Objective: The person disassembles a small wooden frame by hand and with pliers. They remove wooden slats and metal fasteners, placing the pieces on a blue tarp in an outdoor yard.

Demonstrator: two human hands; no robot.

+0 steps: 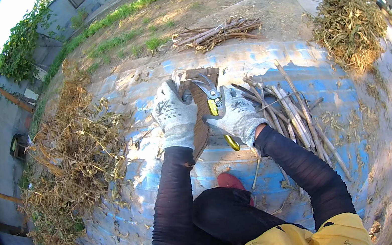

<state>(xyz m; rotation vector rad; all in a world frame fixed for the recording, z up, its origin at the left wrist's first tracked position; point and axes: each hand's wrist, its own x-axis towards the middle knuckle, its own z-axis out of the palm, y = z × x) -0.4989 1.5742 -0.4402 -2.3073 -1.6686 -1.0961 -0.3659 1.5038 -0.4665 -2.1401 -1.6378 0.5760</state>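
Both my hands wear pale grey work gloves. My left hand (175,117) is closed above the left edge of a dark brown wooden board (202,134); its curled fingers hide whatever they may hold. In my right hand (239,115) are pruning shears (213,106) with yellow handles, gripped over the board's right side. The metal blades point away from me and stand apart, near my left fingertips. Part of the handles is covered by the right glove. Just right of this hand lies a loose pile of cut sticks (298,120).
Blue-and-white sheeting (169,212) covers the ground. Dried plants are heaped at the left (76,166) and far right (350,28). Beyond the board lies a bundle of sticks (217,34). My red shoe (230,181) rests on the sheeting. A grey wall (0,151) runs along the left.
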